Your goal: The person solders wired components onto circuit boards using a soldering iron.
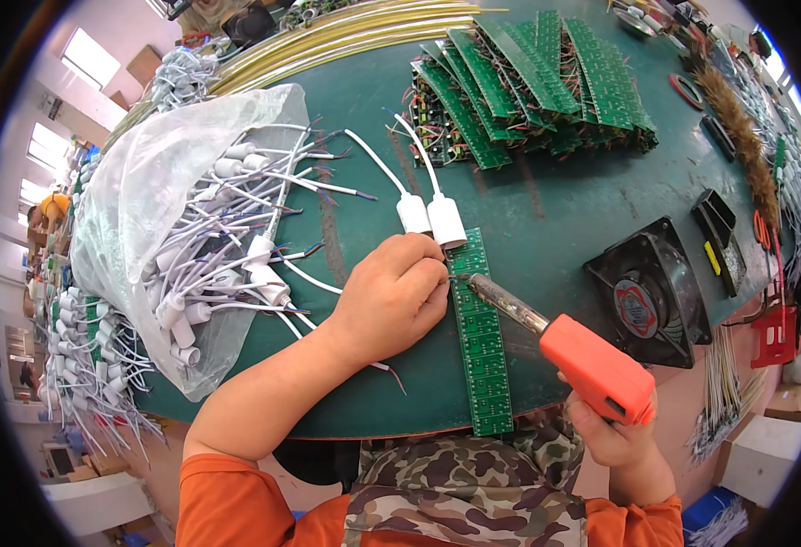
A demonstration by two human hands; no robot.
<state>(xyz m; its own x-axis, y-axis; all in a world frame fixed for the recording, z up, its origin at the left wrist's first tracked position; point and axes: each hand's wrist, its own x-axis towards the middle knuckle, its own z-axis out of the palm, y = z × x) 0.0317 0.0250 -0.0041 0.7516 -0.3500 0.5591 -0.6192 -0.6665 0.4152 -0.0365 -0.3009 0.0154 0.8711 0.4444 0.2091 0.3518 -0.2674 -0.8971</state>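
An orange soldering gun [594, 366] is gripped in my right hand [615, 444]. Its metal tip reaches the upper part of a long green circuit board strip [482, 351], close to my left fingertips. My left hand [391, 294] is closed in a pinch at the strip's left edge; what lies between the fingers is hidden. Just beyond it, a white cylindrical socket [446, 222] with a white cable rests at the strip's far end. A second white socket [411, 214] lies beside it, its cable pointing away from me.
To the left, a clear plastic bag [136, 196] spills several white cabled sockets [227, 228]. Stacked green boards [528, 87] lie at the back. A black fan [651, 296] and a black holder [719, 242] stand on the right. Yellow strips [346, 41] run along the far side.
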